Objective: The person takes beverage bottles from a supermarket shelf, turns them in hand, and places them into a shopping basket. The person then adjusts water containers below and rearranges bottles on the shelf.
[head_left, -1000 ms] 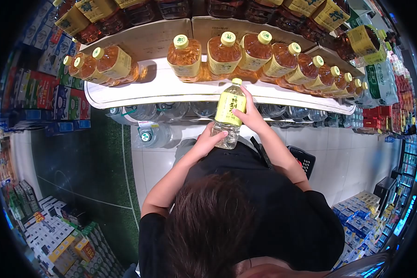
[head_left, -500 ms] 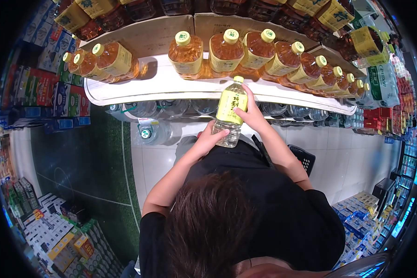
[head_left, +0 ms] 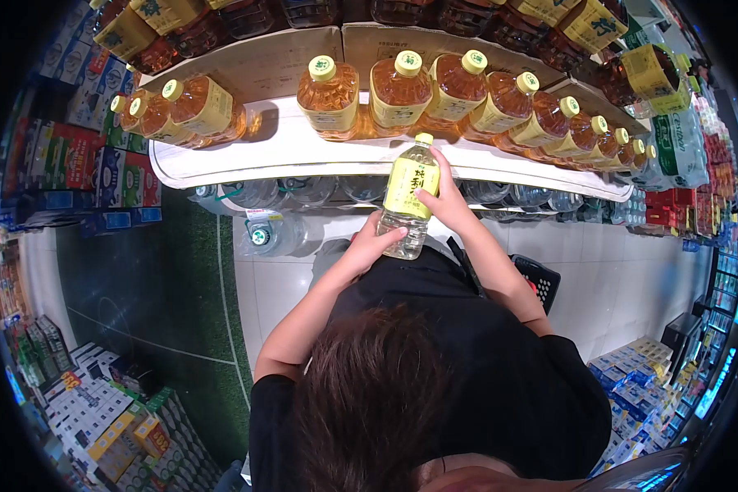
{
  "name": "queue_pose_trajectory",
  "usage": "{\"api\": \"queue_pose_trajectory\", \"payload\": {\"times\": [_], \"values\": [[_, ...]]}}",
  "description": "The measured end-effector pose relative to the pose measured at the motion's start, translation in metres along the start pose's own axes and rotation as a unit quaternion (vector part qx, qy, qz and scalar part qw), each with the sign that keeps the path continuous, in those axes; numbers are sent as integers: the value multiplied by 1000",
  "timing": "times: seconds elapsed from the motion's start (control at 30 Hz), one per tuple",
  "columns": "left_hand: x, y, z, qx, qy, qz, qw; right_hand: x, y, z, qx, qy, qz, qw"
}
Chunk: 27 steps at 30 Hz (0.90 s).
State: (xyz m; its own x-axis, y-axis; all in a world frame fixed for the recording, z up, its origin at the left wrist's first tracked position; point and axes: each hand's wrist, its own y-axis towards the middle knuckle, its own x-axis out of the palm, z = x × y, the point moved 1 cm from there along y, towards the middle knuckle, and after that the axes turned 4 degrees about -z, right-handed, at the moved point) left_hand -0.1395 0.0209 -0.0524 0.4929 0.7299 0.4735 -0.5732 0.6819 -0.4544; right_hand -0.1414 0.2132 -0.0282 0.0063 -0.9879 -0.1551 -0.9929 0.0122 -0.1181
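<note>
A clear plastic bottle (head_left: 410, 190) with a yellow label and yellow cap is held between my two hands, in front of the shelf edge. My left hand (head_left: 380, 239) closes around its lower part, thumb across the front. Higher up, my right hand (head_left: 442, 193) grips the right side, with the thumb on the label. The bottle leans slightly, its cap tilted to the right. Behind it, several bottles of amber drink (head_left: 328, 98) with yellow caps stand on the white shelf (head_left: 287, 156).
Under the shelf stand large clear water bottles (head_left: 307, 190), and another water jug (head_left: 272, 235) is on the tiled floor at left. A black basket (head_left: 536, 279) rests on the floor at right. Stacked cartons (head_left: 98, 385) line the lower left, beside green turf (head_left: 164, 287).
Almost nothing differs. Both hands keep the same hold on the bottle, and the view has shifted only very slightly.
</note>
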Motion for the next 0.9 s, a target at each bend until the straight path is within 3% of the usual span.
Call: {"api": "queue_pose_trajectory", "payload": {"times": [0.9], "values": [[0,2,1,-7,8,-6,1000,-3,2,4,-32,-40,7,999]]}}
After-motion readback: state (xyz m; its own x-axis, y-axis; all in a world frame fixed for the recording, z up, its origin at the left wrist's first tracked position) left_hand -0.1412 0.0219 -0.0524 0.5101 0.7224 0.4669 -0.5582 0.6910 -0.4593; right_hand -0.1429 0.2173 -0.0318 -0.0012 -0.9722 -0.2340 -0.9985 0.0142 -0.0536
